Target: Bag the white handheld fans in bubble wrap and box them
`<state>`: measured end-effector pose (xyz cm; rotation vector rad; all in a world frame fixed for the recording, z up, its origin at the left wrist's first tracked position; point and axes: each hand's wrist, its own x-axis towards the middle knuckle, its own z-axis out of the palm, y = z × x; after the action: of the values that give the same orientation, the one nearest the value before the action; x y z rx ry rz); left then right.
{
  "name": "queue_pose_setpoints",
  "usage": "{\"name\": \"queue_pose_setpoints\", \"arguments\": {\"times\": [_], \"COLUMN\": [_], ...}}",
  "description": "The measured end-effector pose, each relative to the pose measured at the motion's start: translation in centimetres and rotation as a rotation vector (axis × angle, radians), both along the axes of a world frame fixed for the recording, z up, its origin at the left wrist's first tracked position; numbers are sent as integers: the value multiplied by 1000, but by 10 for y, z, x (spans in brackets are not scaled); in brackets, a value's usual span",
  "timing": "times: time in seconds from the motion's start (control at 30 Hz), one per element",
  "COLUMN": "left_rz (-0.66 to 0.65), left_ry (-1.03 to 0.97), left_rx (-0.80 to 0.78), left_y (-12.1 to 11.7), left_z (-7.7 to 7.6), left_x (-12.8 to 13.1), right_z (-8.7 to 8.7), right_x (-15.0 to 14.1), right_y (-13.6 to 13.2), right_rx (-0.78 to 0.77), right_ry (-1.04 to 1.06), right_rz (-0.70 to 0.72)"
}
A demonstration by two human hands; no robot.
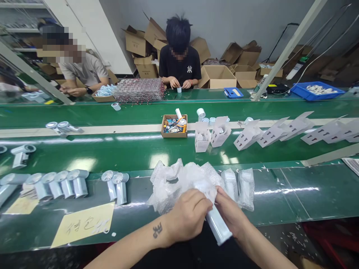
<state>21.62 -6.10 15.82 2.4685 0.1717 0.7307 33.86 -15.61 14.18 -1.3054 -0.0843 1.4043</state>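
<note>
A light-blue hair dryer [218, 226] is held tilted in front of me, its handle sticking out towards the lower right. Its head end is inside a clear bubble-wrap bag [193, 175], blurred and partly hidden. My left hand [189, 215] is closed around the bag's mouth, close against the dryer. My right hand [228, 211] grips the bag's edge on the other side; some of its fingers are hidden behind the dryer. Loose bubble-wrap bags [165, 186] lie heaped just beyond my hands. Two bagged dryers [246, 188] stand to the right.
Several unwrapped dryers [78, 183] stand on the left of the bench beside a yellow handwritten sheet [84, 224]. Across the green belt [131, 149] are open white boxes [202, 140] and a small carton of tools [174, 134]. Two co-workers [179, 63] sit opposite. Metal posts [288, 48] rise nearby.
</note>
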Motion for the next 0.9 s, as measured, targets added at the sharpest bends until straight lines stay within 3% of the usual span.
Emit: {"name": "queue_pose_setpoints", "arguments": {"times": [0.13,0.2,0.27,0.37,0.43,0.47,0.53,0.6,0.7,0.73,0.8,0.9], "left_rz": [9,-81,-222,-292,-363,-392,-370,-236,-132,-175,-381,-663], "left_ry": [262,346,353,347,377,389,384,339,238,213,189,180], "left_rx": [-534,-731,-753,-570,-547,-623,-897,-1106,-1081,-1047,-992,-881], "left_y": [6,8,7,-1,-6,-7,-5,-1,1,-2,-13,-27], "left_z": [26,38,43,36,27,23,22,28,44,48,53,51], "left_x": [-14,-17,-15,-6,0,2,4,6,10,13,20,27], "right_z": [27,44,52,45,34,29,25,25,26,25,23,17], "right_x": [30,42,49,50,49,49,52,60,69,69,59,32], "right_y": [-41,-62,-77,-85,-87,-89,-94,-99,-97,-91,-73,-46], "right_rx": [48,142,178,144,69,37,-4,-28,-62,-63,-54,-44], "right_ry": [-716,-908,-908,-870,-873,-869,-811,-669,-302,-141,177,407], "right_rz": [304,454,582,703,681,643,541,410,115,40,-8,90]}}
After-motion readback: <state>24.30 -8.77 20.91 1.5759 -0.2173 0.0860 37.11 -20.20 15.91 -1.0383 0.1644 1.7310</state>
